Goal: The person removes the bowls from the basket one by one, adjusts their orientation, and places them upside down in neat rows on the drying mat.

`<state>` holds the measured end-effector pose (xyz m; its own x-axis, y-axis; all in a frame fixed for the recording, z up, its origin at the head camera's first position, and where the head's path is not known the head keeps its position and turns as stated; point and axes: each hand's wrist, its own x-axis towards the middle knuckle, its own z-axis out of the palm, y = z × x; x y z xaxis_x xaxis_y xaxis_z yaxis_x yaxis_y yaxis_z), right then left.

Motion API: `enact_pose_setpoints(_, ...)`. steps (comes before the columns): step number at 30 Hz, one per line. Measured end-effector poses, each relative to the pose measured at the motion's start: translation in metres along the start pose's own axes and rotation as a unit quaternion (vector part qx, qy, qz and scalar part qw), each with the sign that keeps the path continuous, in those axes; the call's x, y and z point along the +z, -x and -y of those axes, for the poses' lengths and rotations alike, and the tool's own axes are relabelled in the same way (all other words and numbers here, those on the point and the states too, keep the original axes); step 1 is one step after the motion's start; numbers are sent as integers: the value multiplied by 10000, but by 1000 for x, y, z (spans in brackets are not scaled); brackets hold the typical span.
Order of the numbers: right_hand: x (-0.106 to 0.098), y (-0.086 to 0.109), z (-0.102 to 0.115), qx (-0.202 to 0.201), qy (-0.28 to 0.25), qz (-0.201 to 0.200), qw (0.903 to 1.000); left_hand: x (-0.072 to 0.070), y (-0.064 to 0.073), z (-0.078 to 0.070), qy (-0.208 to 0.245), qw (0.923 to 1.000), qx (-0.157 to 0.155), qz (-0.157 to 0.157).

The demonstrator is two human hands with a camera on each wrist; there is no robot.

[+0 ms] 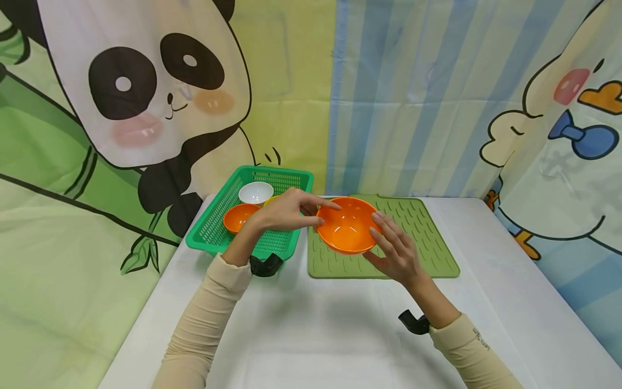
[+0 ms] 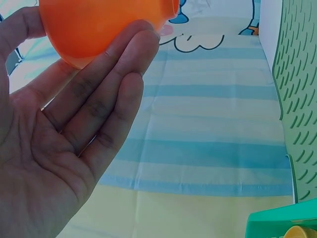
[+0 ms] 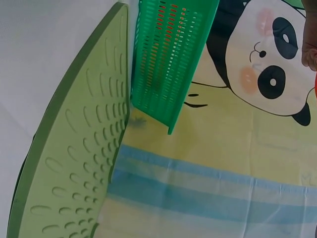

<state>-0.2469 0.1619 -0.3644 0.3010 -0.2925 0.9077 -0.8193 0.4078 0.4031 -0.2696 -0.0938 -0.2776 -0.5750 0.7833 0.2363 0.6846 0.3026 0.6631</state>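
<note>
An orange bowl [image 1: 347,237] is held up over the green drying mat [image 1: 427,232], its inside turned toward the head camera. My left hand [image 1: 289,209] pinches the bowl's left rim between thumb and fingers. On the opposite side my right hand [image 1: 400,254] grips the rim, fingers along the edge and thumb lower down. In the left wrist view, fingers [image 2: 106,106] lie against the outside of the orange bowl [image 2: 99,29]. The right wrist view catches only a sliver of fingertips and bowl at its right border.
Left of the mat stands a green plastic basket [image 1: 206,246]. Inside it are a white bowl [image 1: 256,192], another orange bowl [image 1: 236,218] and a yellow piece partly hidden by my left hand. Both rest on a white table [image 1: 330,335], with a cartoon-printed curtain [image 1: 398,97] behind.
</note>
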Motion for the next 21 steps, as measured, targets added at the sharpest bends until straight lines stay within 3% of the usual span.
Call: enact_pose_setpoints(21, 1, -13, 2, 22, -260, -150, 9995, 4, 2, 4, 123, 9997, 89, -196)
